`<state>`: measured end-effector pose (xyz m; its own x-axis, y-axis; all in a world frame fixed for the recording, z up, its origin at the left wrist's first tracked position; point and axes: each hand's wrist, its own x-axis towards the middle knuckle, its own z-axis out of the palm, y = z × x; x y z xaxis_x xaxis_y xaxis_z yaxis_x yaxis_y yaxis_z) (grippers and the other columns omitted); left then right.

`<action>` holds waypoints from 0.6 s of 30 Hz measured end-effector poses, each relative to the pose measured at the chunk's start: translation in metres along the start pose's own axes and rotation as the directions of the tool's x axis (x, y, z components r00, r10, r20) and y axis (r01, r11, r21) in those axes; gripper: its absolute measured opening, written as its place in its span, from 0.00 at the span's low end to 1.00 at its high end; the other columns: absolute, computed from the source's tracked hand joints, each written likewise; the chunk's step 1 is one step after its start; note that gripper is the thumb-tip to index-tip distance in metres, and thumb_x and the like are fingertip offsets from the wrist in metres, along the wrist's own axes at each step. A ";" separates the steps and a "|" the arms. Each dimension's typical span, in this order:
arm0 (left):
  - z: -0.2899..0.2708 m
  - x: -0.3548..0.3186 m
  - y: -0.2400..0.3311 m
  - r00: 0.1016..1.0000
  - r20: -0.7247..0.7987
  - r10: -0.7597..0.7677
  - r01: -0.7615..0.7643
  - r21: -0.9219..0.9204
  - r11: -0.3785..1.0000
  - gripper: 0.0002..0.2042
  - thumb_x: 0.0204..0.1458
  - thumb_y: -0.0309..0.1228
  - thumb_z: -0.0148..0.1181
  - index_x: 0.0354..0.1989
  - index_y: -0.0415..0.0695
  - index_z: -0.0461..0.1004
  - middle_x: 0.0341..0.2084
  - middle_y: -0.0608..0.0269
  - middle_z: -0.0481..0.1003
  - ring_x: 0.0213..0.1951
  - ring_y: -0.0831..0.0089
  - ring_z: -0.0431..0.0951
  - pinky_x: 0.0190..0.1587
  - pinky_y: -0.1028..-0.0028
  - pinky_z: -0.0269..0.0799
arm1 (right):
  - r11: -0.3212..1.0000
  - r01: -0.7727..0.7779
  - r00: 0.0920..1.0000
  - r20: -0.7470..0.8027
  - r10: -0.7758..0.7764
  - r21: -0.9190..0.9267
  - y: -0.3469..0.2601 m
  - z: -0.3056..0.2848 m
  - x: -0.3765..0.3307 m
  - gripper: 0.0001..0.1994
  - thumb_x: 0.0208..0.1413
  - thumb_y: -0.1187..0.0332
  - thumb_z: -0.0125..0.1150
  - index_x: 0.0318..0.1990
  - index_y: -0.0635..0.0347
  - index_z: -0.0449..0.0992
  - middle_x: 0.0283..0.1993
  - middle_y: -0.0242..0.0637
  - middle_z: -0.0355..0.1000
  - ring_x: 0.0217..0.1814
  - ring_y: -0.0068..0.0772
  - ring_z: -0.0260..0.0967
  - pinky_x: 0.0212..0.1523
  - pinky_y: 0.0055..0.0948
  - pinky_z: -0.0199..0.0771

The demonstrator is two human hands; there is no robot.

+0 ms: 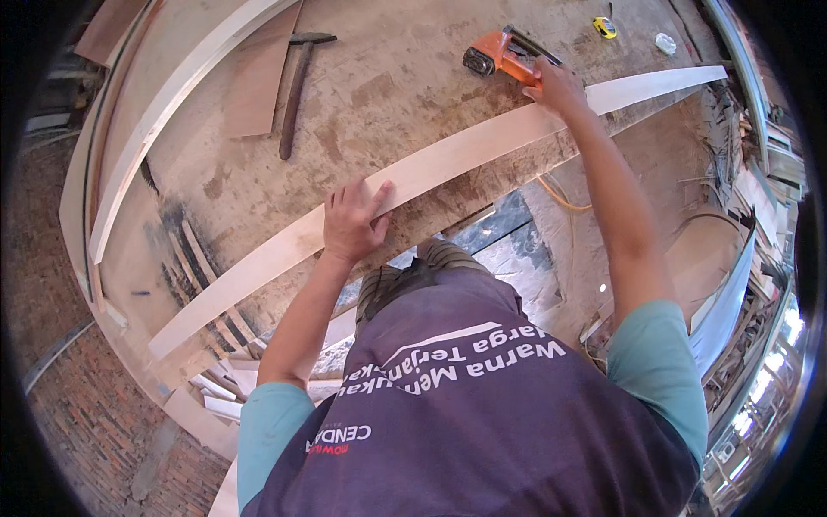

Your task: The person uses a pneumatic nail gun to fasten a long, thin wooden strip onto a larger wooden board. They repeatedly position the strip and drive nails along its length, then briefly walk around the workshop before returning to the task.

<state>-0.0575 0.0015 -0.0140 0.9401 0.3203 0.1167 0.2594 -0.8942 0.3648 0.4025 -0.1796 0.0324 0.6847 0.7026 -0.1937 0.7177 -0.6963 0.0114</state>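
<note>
A long pale wooden strip (448, 159) lies along the near edge of a worn workbench (379, 86). My left hand (353, 220) presses flat on the strip near its middle, fingers spread. My right hand (556, 86) reaches to the far right and grips the handle of an orange power tool (500, 56) that rests on the bench just behind the strip.
A hammer (295, 95) lies on the bench at the back left beside a thin brown board (258, 82). More curved pale strips (164, 112) run along the left edge. A yellow tape measure (605, 28) sits at the back right. Wood offcuts lie on the floor below.
</note>
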 end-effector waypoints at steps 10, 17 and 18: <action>-0.003 0.002 -0.002 0.996 -0.070 0.049 -0.056 -0.094 0.994 0.35 0.41 0.34 0.75 0.64 0.58 0.79 0.61 0.48 0.73 0.58 0.49 0.74 0.59 0.53 0.68 | 0.912 0.124 0.992 -0.082 -0.099 0.392 0.028 -0.001 0.021 0.23 0.62 0.61 0.71 0.59 0.49 0.66 0.52 0.44 0.82 0.58 0.56 0.79 0.55 0.50 0.76; -0.006 -0.003 -0.003 0.996 -0.080 0.035 -0.041 -0.074 0.996 0.35 0.41 0.35 0.75 0.65 0.60 0.79 0.60 0.48 0.74 0.56 0.48 0.76 0.57 0.53 0.71 | 0.824 -0.008 0.984 -0.143 0.108 0.566 -0.040 -0.124 -0.075 0.33 0.61 0.57 0.74 0.70 0.48 0.64 0.46 0.42 0.83 0.48 0.39 0.82 0.47 0.40 0.80; -0.006 -0.002 -0.002 0.996 -0.082 0.040 -0.046 -0.070 0.996 0.34 0.41 0.35 0.75 0.64 0.59 0.79 0.60 0.49 0.74 0.56 0.49 0.76 0.58 0.54 0.70 | 0.814 -0.072 0.976 -0.128 0.177 0.576 -0.054 -0.137 -0.091 0.35 0.61 0.55 0.74 0.71 0.48 0.63 0.45 0.41 0.83 0.46 0.36 0.82 0.44 0.38 0.80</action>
<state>-0.0614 0.0048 -0.0093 0.9286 0.3085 0.2062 0.1997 -0.8838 0.4230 0.3187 -0.1855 0.1841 0.8116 0.5811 -0.0610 0.4621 -0.7022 -0.5417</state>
